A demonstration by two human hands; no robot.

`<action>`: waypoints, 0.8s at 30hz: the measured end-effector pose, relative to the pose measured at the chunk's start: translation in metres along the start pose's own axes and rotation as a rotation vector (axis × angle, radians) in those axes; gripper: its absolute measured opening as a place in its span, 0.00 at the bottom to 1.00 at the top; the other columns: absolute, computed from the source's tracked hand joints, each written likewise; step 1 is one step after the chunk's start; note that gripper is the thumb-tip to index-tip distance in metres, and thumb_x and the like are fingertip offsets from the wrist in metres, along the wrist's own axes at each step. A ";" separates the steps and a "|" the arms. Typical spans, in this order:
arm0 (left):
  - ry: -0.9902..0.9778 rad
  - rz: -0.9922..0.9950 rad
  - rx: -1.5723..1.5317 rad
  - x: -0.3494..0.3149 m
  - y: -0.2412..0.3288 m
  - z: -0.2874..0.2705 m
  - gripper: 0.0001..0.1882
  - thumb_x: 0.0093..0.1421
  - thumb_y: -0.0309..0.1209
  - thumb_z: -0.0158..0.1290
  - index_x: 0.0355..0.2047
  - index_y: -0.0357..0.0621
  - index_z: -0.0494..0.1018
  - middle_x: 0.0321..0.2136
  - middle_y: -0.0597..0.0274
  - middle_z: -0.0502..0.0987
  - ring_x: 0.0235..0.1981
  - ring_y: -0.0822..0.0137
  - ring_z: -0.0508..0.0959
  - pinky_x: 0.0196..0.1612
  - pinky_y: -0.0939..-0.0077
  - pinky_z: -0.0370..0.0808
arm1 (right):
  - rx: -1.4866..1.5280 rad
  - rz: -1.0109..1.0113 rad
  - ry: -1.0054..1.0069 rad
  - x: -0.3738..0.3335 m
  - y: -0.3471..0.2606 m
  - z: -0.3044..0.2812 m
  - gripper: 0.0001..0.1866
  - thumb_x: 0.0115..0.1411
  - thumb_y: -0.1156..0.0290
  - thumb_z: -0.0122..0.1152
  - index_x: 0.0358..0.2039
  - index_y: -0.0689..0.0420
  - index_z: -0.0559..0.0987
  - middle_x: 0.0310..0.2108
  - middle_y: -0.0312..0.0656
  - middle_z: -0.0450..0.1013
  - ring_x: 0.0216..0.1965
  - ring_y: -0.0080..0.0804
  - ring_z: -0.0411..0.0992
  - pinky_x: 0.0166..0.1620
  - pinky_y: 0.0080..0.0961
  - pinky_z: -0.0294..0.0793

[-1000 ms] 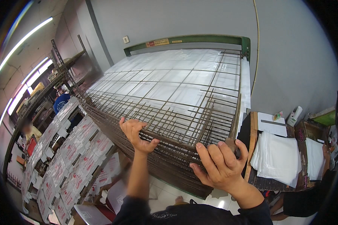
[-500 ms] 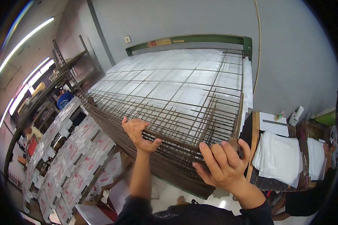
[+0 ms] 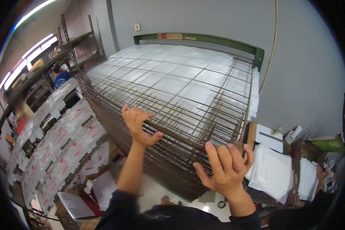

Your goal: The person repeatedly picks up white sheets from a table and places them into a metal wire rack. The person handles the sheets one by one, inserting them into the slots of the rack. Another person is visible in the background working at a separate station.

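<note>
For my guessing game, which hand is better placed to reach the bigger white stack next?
Probably the right hand: it's at the right front corner of the wire racks, near the white stack. The left hand is farther left along the front edge.

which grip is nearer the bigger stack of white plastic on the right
Right. The right grip is at the near right corner of the wire rack, just left of the bigger stack; the left grip is farther left, at the rack's front edge.

Passage behind the wire racks point(image 3: 176, 134) is blocked by the green crossbar point(image 3: 222, 41) and grey wall point(image 3: 306, 73); open room is found above their mesh.
</note>
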State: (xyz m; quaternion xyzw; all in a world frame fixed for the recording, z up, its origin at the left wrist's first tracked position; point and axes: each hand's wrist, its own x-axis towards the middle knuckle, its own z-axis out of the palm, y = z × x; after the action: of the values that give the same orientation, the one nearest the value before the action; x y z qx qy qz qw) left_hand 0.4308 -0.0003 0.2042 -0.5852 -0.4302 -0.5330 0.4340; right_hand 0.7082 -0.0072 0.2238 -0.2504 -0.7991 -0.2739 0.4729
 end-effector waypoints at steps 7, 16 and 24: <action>-0.006 -0.005 0.011 0.004 0.000 -0.005 0.31 0.46 0.64 0.48 0.27 0.46 0.69 0.23 0.64 0.65 0.28 0.62 0.66 0.53 0.53 0.53 | 0.019 0.008 0.002 0.001 -0.001 0.000 0.21 0.48 0.52 0.56 0.40 0.48 0.78 0.33 0.31 0.66 0.43 0.27 0.61 0.52 0.45 0.52; -0.010 0.008 0.003 0.000 0.000 -0.001 0.30 0.46 0.63 0.49 0.27 0.46 0.69 0.22 0.64 0.64 0.28 0.62 0.66 0.52 0.54 0.54 | 0.013 -0.007 -0.014 -0.001 0.000 0.002 0.23 0.47 0.51 0.58 0.40 0.50 0.77 0.34 0.32 0.67 0.45 0.30 0.59 0.55 0.44 0.50; -0.041 0.001 -0.008 0.004 0.000 -0.004 0.29 0.46 0.62 0.49 0.28 0.47 0.69 0.23 0.64 0.65 0.28 0.63 0.67 0.53 0.54 0.53 | 0.014 0.021 -0.007 -0.001 -0.001 0.001 0.21 0.48 0.51 0.55 0.40 0.48 0.78 0.33 0.31 0.67 0.43 0.27 0.61 0.53 0.46 0.51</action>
State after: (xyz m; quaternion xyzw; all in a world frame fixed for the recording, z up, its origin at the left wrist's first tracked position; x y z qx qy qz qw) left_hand 0.4304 -0.0045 0.2082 -0.5981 -0.4364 -0.5224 0.4229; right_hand 0.7071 -0.0076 0.2221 -0.2564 -0.8000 -0.2626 0.4747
